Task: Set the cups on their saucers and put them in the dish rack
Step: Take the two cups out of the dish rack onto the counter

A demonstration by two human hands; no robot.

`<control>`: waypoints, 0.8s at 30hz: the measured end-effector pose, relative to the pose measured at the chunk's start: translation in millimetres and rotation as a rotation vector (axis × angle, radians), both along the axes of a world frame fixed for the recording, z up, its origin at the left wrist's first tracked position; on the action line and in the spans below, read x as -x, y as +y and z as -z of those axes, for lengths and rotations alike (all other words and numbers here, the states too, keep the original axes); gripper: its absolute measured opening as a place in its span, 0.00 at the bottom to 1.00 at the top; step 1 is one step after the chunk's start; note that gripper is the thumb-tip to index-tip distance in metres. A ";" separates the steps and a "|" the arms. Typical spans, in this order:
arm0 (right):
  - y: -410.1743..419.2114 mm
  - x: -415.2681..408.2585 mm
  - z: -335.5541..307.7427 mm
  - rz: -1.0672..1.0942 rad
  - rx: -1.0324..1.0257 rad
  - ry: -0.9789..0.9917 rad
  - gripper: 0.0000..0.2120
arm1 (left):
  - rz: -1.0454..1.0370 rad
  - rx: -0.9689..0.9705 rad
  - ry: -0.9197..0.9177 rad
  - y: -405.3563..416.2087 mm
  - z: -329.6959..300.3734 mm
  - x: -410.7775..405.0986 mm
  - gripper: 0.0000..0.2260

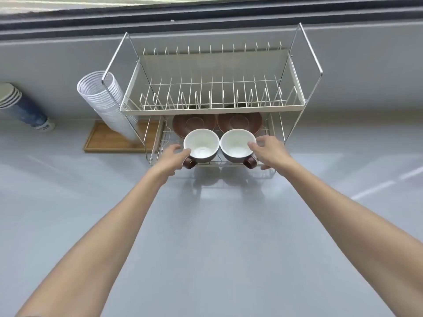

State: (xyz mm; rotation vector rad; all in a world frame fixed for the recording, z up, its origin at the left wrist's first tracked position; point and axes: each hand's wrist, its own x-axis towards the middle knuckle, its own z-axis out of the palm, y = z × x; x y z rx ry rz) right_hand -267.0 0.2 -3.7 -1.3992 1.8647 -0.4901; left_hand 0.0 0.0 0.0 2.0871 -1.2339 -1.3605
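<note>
1. A person's left hand (170, 156) and right hand (271, 152) reach to the lower tier of a two-tier wire dish rack (212, 108) at mid-frame, on a grey surface (206, 236).
2. The left grip closes on the left cup (201, 145), fingers at its rim just above the brown handle; the right grip closes on the right cup (238, 144), fingers over its right rim.
3. Both cups, white inside and brown outside, sit upright side by side at the front of the lower tier, rims nearly touching.
4. Two brown saucers (194, 124) lie just behind the cups, partly hidden under the upper tier, whose slotted tray overhangs them.
5. To the left of the rack, a leaning stack of clear plastic cups (107, 101) rests on a wooden tray (103, 143); stacked paper cups (23, 106) lie at the far left edge.
6. A dark window track (206, 17) crosses the top of the frame.
</note>
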 end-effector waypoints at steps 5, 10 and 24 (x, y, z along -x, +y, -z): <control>-7.6 -1.6 12.8 0.110 -0.071 -0.134 0.21 | -0.033 -0.019 0.040 -12.9 11.8 7.3 0.22; -16.9 -2.6 22.3 0.151 -0.183 -0.301 0.21 | -0.069 -0.029 0.093 -22.4 20.9 10.5 0.20; -5.4 -7.8 28.0 0.256 -0.145 -0.494 0.17 | -0.207 0.032 0.142 -9.4 25.3 17.7 0.23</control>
